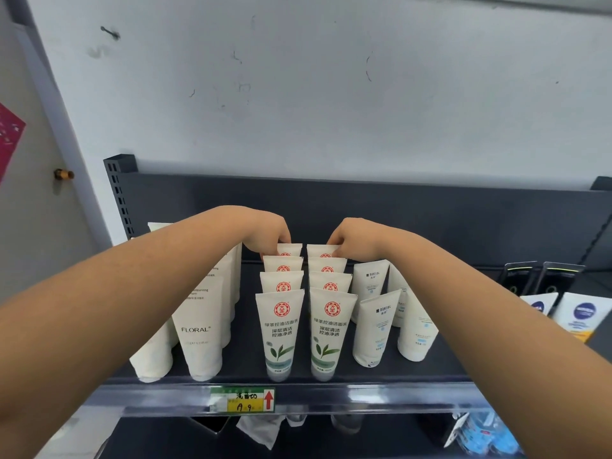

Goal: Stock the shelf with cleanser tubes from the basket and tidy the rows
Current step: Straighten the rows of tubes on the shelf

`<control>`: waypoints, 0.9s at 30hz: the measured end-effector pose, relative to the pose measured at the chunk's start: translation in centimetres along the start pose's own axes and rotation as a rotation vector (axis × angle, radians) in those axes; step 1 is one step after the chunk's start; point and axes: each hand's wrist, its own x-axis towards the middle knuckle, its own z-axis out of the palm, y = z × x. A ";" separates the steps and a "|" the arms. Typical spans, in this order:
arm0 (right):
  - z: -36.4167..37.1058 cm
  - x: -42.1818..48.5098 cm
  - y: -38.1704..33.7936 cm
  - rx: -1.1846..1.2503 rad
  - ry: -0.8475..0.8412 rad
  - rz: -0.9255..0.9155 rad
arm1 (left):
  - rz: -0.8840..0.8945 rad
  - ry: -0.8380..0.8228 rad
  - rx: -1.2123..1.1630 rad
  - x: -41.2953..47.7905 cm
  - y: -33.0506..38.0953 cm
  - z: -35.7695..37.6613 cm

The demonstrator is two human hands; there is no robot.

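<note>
Both arms reach over the shelf [298, 376] to the back of two rows of green-tea tubes. The left hand [270, 235] pinches the top edge of the rearmost tube [291, 249] in the left row; the right hand [351, 238] grips the rearmost tube [320, 250] in the right row. Holding them by the crimped ends likely lets each be squared behind its row without toppling those in front. The tubes stand cap-down, labels forward, four deep. The basket is out of view.
</note>
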 end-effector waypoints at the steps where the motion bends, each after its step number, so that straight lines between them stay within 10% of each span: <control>1: -0.2 -0.3 0.0 0.011 -0.004 -0.002 | -0.005 -0.006 0.002 0.0 -0.1 0.0; 12: -2.9 -7.5 4.9 0.248 0.369 0.116 | -0.017 0.129 0.010 -2.8 -0.7 -2.4; 17: -0.7 -11.1 7.7 0.238 0.321 0.217 | 0.117 0.402 -0.155 -5.9 4.1 -2.4; 27: 1.7 -13.3 10.5 0.075 0.087 0.103 | 0.194 0.271 0.079 -4.0 16.4 0.7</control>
